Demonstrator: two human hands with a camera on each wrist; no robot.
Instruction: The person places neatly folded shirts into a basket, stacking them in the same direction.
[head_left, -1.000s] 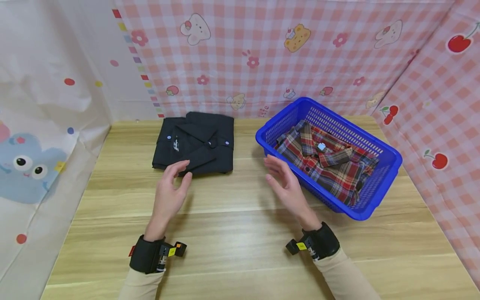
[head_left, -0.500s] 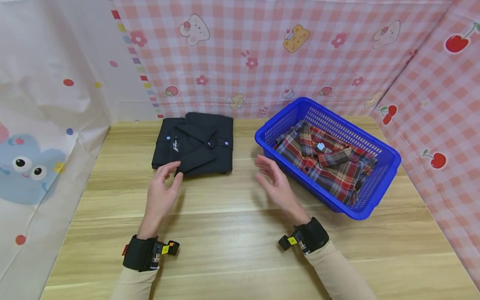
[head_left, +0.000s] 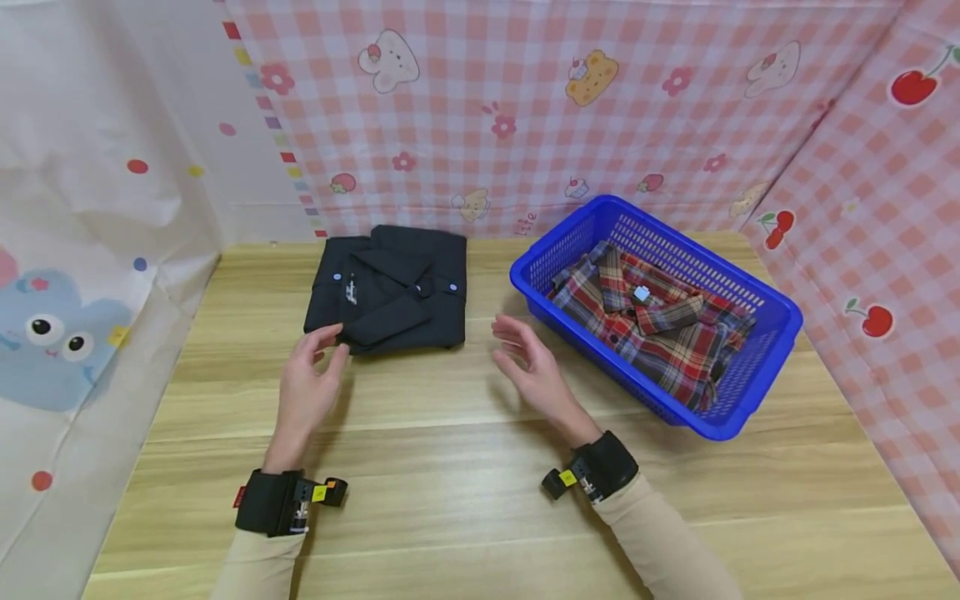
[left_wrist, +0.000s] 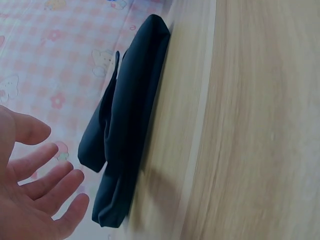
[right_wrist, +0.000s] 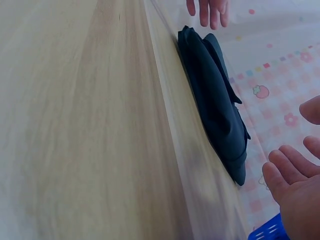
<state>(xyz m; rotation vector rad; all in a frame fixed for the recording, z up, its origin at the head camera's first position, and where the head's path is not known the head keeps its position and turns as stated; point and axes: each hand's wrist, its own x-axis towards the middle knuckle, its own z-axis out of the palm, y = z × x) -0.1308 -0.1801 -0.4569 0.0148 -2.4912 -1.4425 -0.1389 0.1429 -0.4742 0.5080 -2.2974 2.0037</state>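
Observation:
A folded black shirt (head_left: 405, 292) with its collar on top lies on the wooden table toward the back left. My left hand (head_left: 307, 383) is relaxed at the shirt's near left corner, its fingertips overlapping that corner in the head view. In the left wrist view a gap shows between the left hand (left_wrist: 45, 185) and the shirt (left_wrist: 132, 110). My right hand (head_left: 536, 375) hovers between the shirt and the blue basket, fingers loosely bent and holding nothing. The right wrist view shows the shirt (right_wrist: 212, 102) lying flat between both hands.
A blue plastic basket (head_left: 660, 400) stands at the right, angled on the table (head_left: 450, 517). Inside it lies a folded red plaid shirt (head_left: 675, 358). A pink checked cloth (head_left: 450, 108) hangs along the back, and white patterned sheeting (head_left: 90, 125) covers the left side.
Both hands have shifted left: the left from the shirt's near edge to its left corner, the right away from the basket's side. The shirt and basket have stayed put.

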